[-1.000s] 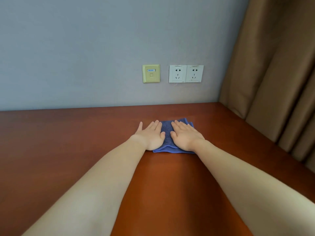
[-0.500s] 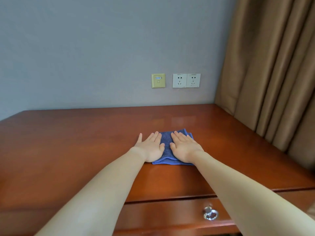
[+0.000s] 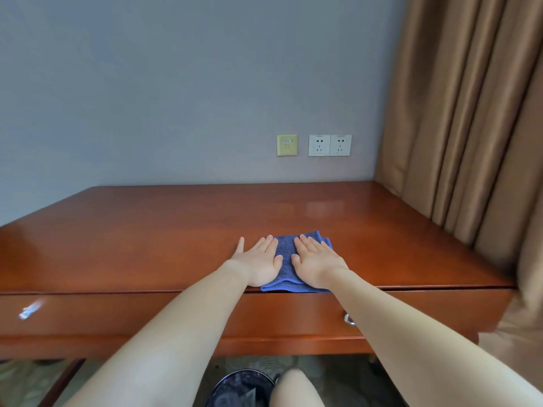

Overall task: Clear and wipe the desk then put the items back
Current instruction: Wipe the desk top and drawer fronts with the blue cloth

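Presently, the left hand point(image 3: 260, 264) and right hand point(image 3: 316, 264) lie flat, palms down, fingers extended, gripping nothing, pressing a folded blue terry cloth point(image 3: 284, 254) onto the polished reddish-brown wooden desk point(image 3: 147, 230). Cloth sits at the desk's front edge, right of centre.

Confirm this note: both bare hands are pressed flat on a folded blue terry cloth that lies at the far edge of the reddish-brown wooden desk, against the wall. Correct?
Not quite. The head view shows the folded blue terry cloth at the near front edge of the reddish-brown wooden desk, just above the drawer, well away from the wall. The rest holds: the left hand and the right hand both lie flat on it.
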Motion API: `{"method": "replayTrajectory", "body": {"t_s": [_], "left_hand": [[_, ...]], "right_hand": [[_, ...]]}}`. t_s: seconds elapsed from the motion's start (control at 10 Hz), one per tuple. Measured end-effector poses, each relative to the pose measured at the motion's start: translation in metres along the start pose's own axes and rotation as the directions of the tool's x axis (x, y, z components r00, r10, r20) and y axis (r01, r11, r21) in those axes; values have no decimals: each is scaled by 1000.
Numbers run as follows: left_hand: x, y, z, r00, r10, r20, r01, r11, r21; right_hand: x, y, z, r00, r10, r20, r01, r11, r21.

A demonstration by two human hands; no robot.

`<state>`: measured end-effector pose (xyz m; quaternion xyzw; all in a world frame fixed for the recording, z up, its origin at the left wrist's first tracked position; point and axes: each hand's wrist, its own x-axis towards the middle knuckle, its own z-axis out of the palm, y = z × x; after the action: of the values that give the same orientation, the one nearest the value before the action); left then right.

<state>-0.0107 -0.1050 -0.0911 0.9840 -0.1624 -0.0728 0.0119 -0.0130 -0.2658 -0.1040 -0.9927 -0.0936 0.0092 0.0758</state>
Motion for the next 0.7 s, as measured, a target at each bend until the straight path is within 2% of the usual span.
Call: {"method": "replayTrajectory", "body": {"t_s": [0.3,0.7], "left_hand": [[-26,-10,2,1000,-2,15,2,1000,-14],[9,-34,-3,1000,15,11,-15,1000,-17]], "right_hand": [[-15,-18,5,1000,-11,1,11,1000,13],[25,-21,4,1000,-24,7,24,1000,-11]]}}
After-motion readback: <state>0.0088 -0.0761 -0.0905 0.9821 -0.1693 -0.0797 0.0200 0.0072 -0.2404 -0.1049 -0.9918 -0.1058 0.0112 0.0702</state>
